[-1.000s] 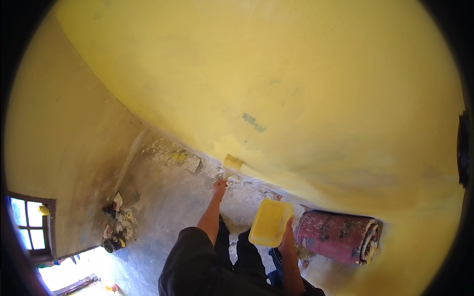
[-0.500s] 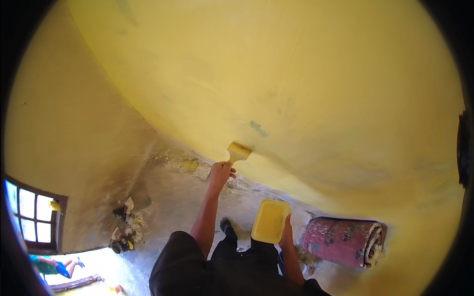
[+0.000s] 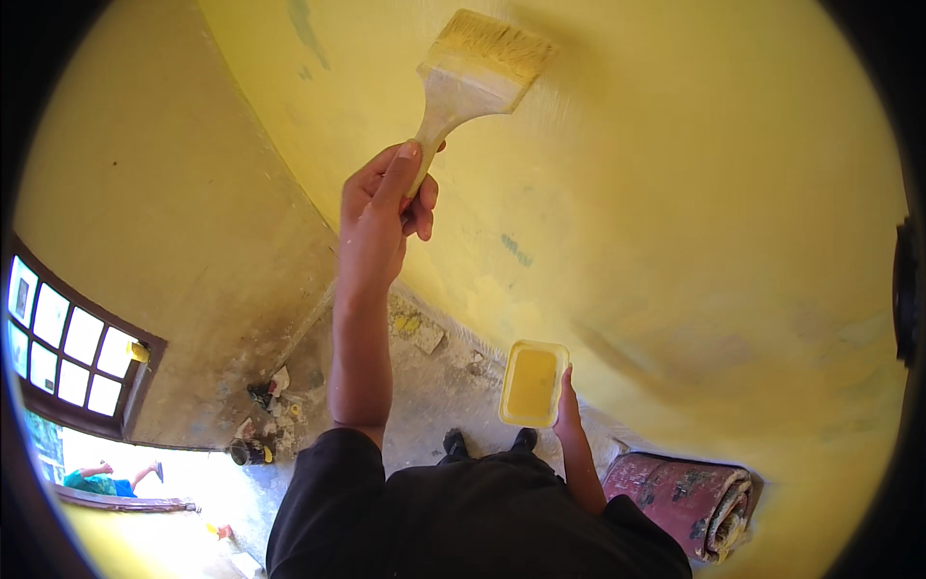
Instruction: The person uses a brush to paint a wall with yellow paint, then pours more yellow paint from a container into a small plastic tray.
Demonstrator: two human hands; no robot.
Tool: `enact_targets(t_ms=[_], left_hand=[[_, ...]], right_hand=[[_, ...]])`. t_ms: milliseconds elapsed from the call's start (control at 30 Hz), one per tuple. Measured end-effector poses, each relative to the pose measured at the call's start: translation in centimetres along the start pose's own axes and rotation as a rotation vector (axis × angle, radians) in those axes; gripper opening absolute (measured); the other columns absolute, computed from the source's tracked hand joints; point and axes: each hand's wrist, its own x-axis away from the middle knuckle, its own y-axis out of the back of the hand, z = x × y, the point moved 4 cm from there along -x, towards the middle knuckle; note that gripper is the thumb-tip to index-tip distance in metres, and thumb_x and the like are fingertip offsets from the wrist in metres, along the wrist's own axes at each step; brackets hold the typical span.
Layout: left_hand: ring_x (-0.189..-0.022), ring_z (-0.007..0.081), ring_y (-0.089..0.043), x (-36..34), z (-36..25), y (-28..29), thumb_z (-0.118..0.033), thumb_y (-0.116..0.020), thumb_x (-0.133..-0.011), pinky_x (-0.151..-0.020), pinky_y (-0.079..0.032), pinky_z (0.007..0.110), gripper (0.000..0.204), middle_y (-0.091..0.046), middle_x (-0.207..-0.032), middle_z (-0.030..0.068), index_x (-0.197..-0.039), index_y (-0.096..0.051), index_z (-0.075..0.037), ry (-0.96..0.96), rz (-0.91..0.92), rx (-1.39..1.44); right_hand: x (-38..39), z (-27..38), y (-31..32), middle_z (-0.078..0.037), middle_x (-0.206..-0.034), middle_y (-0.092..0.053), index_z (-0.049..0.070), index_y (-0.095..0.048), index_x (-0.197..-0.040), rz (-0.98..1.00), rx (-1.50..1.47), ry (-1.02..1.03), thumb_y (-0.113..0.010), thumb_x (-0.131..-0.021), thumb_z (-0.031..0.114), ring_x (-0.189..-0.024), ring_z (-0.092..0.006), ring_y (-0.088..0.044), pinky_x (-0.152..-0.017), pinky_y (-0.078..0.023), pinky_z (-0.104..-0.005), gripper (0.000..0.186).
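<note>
My left hand [image 3: 391, 198] is closed round the handle of a wide paintbrush [image 3: 473, 82], raised high in front of me. The brush's bristles are coated with yellow and lie at the yellow wall [image 3: 656, 183]; whether they touch it I cannot tell. Lower down, my right hand [image 3: 567, 405] grips the side of a shallow rectangular tray [image 3: 509, 409] with yellow paint in it. Most of that hand's fingers are hidden behind the tray. A greenish patch [image 3: 517, 250] shows on the wall below the brush.
A rolled-up dark red mat [image 3: 666, 497] lies at the wall's foot on the right. Debris [image 3: 280, 405] litters the floor at left, below a brown-framed window [image 3: 72, 347]. Beyond a bright opening at lower left, another person [image 3: 111, 480] is visible.
My left hand has lifted the paintbrush from low on the wall to well above the greenish patch. The tray stays in my right hand, slightly higher in view. The whole view has shifted.
</note>
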Motion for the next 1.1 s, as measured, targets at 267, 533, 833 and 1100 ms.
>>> enact_targets(t_ms=[267, 533, 833, 1100], left_hand=[[-0.048, 0.0032, -0.035, 2.8, 26.7, 7.1, -0.038, -0.051, -0.102, -0.044, -0.028, 0.021, 0.038, -0.042, -0.058, -0.0053, -0.107, -0.063, -0.003, 0.069, -0.028, -0.110], [-0.049, 0.0131, -0.053, 14.1, 46.0, 16.6, -0.035, -0.054, -0.095, -0.049, -0.042, 0.032, 0.043, -0.061, -0.061, 0.0066, -0.075, -0.067, 0.000, 0.599, -0.005, -0.609], [-0.075, 0.0087, -0.054, 1.3, 12.9, 6.1, -0.031, -0.045, -0.100, -0.066, -0.044, 0.026, 0.032, -0.062, -0.086, 0.0014, -0.097, -0.061, -0.004, 0.536, 0.188, -0.353], [-0.065, 0.0055, -0.050, -6.2, -19.4, -1.5, -0.018, -0.047, -0.098, -0.061, -0.044, 0.025, 0.020, -0.061, -0.089, 0.0023, -0.094, -0.060, -0.003, 0.041, 0.347, -0.188]], right_hand=[[1.6, -0.2, 0.8, -0.011, -0.132, -0.056, 0.007, -0.041, -0.142, 0.100, -0.207, -0.035, -0.033, -0.097, 0.065, -0.118, -0.0237, -0.057, -0.097, -0.050, -0.0402, 0.074], [3.1, 0.3, -0.2, -0.010, -0.136, -0.054, 0.008, -0.040, -0.144, 0.112, -0.152, -0.098, -0.034, -0.094, 0.070, -0.120, -0.0233, -0.055, -0.100, -0.047, -0.0391, 0.079], [-0.4, -1.4, 2.1, -0.011, -0.137, -0.053, 0.007, -0.039, -0.144, 0.151, -0.179, -0.026, -0.032, -0.095, 0.068, -0.125, -0.0263, -0.053, -0.103, -0.045, -0.0429, 0.079], [0.6, -0.8, 1.4, -0.012, -0.139, -0.052, 0.008, -0.038, -0.145, 0.181, -0.171, -0.038, -0.033, -0.095, 0.068, -0.125, -0.0268, -0.053, -0.104, -0.044, -0.0433, 0.079]])
